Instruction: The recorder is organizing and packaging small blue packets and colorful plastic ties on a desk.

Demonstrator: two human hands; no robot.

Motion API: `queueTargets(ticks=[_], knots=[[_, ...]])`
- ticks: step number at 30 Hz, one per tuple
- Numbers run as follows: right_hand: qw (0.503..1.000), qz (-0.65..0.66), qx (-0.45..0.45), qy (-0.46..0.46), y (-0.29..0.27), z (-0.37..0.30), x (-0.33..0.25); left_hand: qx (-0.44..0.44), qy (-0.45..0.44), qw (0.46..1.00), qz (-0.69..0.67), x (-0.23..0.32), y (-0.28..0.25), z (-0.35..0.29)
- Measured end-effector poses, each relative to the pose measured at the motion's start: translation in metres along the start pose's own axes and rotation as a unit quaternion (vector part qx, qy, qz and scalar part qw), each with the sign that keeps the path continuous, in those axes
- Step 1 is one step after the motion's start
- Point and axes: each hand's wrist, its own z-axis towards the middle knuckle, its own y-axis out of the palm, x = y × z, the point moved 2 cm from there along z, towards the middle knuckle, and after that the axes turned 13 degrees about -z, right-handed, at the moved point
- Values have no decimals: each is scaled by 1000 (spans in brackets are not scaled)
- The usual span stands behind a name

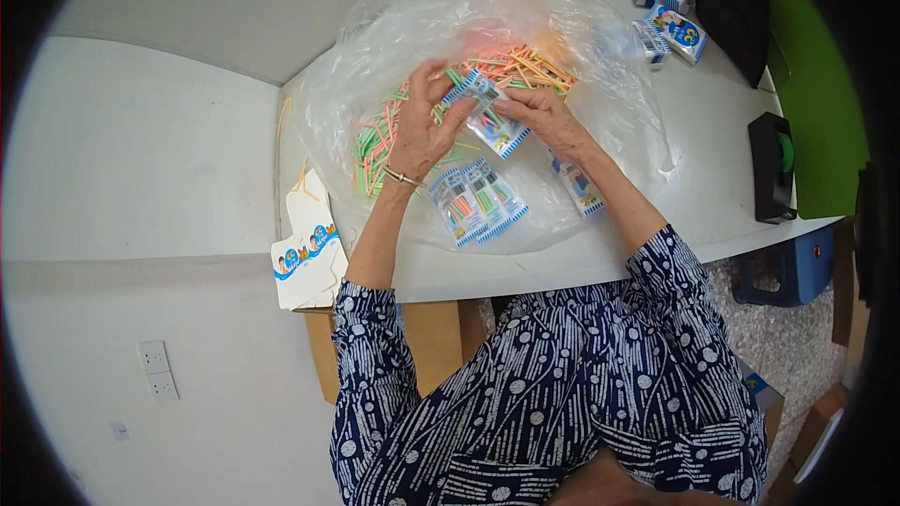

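Nearest to the camera, a person in a dark blue patterned top with white dots leans over a white table [656, 225], both forearms reaching forward. Just past the table's near edge lie three filled clear packets [478, 199] with blue-and-white borders, side by side, likely set there as done; another such packet [578, 187] lies under the right forearm. Flat white cartons [309, 258] hang off the table's left edge. Further on, both hands hold one small packet [487, 114] between them, above a large clear plastic bag [600, 84] spread open on the table. The left hand [422, 126], a thin bracelet at its wrist, pinches the packet's upper end with curled fingers; the right hand [548, 117] presses fingertips on its lower side, seemingly to steady it. Behind the hands, loose thin sticks [511, 66] in orange, green and yellow heap on the plastic within easy reach. Farthest away sit small blue-and-white boxes [666, 9], a black bag [736, 0], and a black tape dispenser [773, 169] to the right.
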Motion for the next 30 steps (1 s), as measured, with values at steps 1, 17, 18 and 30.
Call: queueTargets(ticks=[1, 17, 18, 30], knots=[[1000, 1, 1, 2, 1, -3, -3, 20, -27, 999, -27, 4, 2, 1], [998, 53, -19, 31, 2, -27, -16, 39, -99, 973, -205, 13, 16, 0], [996, -2, -40, 80, 0, -28, -14, 37, -101, 973, -206, 15, 18, 0], [993, -16, -77, 84, 0, -45, -22, -53, -116, 989, -77, 19, 26, -2]])
